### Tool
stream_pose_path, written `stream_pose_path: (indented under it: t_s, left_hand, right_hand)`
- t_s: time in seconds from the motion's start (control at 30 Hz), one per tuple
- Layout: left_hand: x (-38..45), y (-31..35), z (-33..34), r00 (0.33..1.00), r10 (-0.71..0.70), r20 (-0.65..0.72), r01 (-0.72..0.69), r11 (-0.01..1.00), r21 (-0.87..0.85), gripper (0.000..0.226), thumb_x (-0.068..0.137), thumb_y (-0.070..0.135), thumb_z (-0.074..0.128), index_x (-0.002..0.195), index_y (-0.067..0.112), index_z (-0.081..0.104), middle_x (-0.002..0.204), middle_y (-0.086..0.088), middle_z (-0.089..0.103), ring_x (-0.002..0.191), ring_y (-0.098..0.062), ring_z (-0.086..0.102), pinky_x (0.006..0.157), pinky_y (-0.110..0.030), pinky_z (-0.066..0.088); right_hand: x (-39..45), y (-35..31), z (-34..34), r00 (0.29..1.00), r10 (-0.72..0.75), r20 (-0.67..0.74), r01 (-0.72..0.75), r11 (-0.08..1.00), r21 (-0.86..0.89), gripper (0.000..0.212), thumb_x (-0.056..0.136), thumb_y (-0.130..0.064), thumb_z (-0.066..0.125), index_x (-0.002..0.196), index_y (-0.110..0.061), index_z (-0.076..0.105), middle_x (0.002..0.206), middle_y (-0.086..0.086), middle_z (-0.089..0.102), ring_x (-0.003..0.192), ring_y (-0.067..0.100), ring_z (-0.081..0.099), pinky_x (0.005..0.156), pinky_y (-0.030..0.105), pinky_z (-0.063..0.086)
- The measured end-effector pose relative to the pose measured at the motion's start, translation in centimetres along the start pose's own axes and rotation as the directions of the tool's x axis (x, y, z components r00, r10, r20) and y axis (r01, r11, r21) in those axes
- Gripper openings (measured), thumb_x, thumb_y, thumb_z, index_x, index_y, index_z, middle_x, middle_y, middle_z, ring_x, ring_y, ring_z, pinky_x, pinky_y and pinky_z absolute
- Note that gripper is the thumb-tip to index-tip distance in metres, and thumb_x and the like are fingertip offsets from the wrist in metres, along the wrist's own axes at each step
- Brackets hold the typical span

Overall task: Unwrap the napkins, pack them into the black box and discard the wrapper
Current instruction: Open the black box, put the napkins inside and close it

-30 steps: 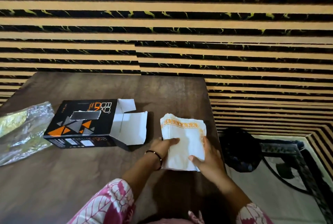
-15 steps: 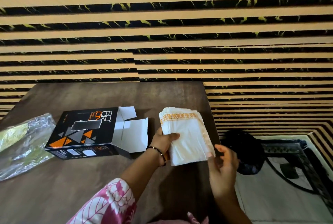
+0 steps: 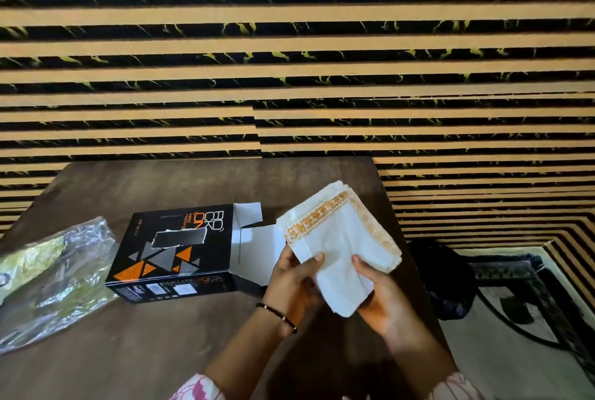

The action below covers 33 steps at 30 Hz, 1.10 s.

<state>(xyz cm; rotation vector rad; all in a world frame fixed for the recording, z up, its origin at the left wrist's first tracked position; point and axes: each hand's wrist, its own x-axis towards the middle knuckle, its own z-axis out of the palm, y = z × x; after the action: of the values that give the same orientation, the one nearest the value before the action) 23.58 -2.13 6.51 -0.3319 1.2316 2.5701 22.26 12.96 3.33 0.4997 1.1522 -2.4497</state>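
Both hands' grip, left hand [image 3: 294, 280] and right hand [image 3: 381, 298], pinching white napkins [image 3: 338, 238], orange patterned border, tilted

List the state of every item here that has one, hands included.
napkins: unwrapped, stacked, held above the table
black box: lying flat, end flaps open toward the napkins
wrapper: crumpled, on the table
left hand: gripping napkins
right hand: gripping napkins

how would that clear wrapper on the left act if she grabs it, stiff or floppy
Probably floppy: the wrapper lies crumpled and creased on the table. It looks thin and empty, so likely very light. Its shiny film may be slippery.
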Motion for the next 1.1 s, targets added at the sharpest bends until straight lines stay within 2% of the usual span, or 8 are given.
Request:
stream_pose_path:
  t_s: [0.2,0.33,0.47,0.57,0.67,0.93,1.03,1.1]
  left_hand:
    - [0.2,4.4,-4.5,0.985,-0.172,-0.024,0.171,0.937,0.304,0.065,0.072,0.069,0.038,0.095,0.015,0.067,0.100,-0.009,0.068,0.088,-0.026,0.067,0.083,-0.044,0.055]
    - [0.6,5.2,-5.8,0.968,-0.238,0.084,0.185,0.893,0.410,0.086,0.047,0.085,0.057,0.107,0.025,0.069,0.112,-0.005,0.071,0.104,-0.024,0.066,0.088,-0.043,0.053]
    - [0.6,5.6,-6.2,0.942,-0.307,0.133,0.196,0.828,0.525,0.088,0.041,0.082,0.065,0.113,0.033,0.058,0.105,0.002,0.071,0.101,-0.024,0.066,0.084,-0.050,0.052]
    - [0.5,6.1,-6.1,0.961,-0.241,0.139,0.119,0.807,0.579,0.049,0.069,0.047,0.069,0.114,0.036,0.050,0.103,0.002,0.071,0.096,-0.023,0.068,0.089,-0.058,0.050]
    - [0.8,6.7,-6.4,0.981,-0.163,0.106,0.067,0.796,0.602,0.056,0.070,0.021,0.072,0.119,0.033,0.048,0.112,-0.003,0.069,0.100,-0.025,0.068,0.088,-0.056,0.052]
    - [1.6,8.3,-6.6,0.991,-0.060,0.123,-0.038,0.742,0.669,0.043,0.082,0.025,0.066,0.121,0.030,0.050,0.113,-0.008,0.068,0.101,-0.028,0.068,0.088,-0.054,0.053]
    - [1.9,9.9,-7.5,0.987,0.144,0.074,-0.144,0.567,0.811,0.058,0.084,0.048,0.055,0.136,0.033,0.036,0.122,-0.007,0.062,0.095,-0.022,0.068,0.082,-0.043,0.057]
    - [2.2,10.9,-9.2,0.937,0.346,0.043,-0.148,0.283,0.948,0.061,0.089,0.047,0.047,0.143,0.027,0.026,0.131,-0.010,0.055,0.103,-0.024,0.064,0.083,-0.032,0.053]
  right_hand:
    - [0.3,-2.2,-0.7,1.000,0.001,-0.022,-0.006,0.975,-0.222,0.065,0.055,-0.020,0.085,0.115,-0.013,0.062,0.110,0.014,0.069,0.101,0.034,0.065,0.082,0.047,0.053]
    - [-0.1,-3.5,0.4,0.990,0.104,0.093,-0.069,0.944,-0.322,0.048,0.052,-0.012,0.080,0.099,-0.012,0.069,0.092,0.013,0.074,0.081,0.030,0.071,0.065,0.040,0.058]
    - [0.1,-3.7,1.5,0.977,0.178,0.122,-0.124,0.925,-0.359,0.038,0.061,-0.004,0.067,0.098,-0.009,0.067,0.087,0.014,0.075,0.074,0.029,0.072,0.056,0.036,0.057]
    - [0.1,-3.6,1.7,0.981,0.153,0.116,-0.094,0.910,-0.405,0.041,0.060,-0.006,0.069,0.101,-0.012,0.066,0.086,0.010,0.075,0.075,0.026,0.072,0.058,0.034,0.057]
    - [-0.2,-3.7,1.6,0.974,0.157,0.163,-0.079,0.912,-0.402,0.036,0.062,-0.008,0.065,0.097,-0.016,0.066,0.084,0.006,0.076,0.075,0.023,0.073,0.059,0.032,0.057]
    - [1.2,-3.1,1.7,0.966,0.174,0.188,-0.104,0.936,-0.335,0.050,0.055,-0.006,0.075,0.103,-0.009,0.061,0.083,0.011,0.075,0.073,0.025,0.072,0.056,0.034,0.058]
    - [2.5,-2.7,1.8,0.977,0.109,0.185,-0.066,0.972,-0.226,0.086,0.028,-0.011,0.092,0.107,-0.008,0.057,0.081,0.011,0.074,0.070,0.026,0.072,0.051,0.036,0.057]
    - [3.2,-2.5,1.9,0.980,0.080,0.182,-0.051,0.986,-0.159,0.091,0.020,-0.017,0.094,0.103,-0.008,0.057,0.078,0.011,0.073,0.066,0.026,0.071,0.047,0.036,0.056]
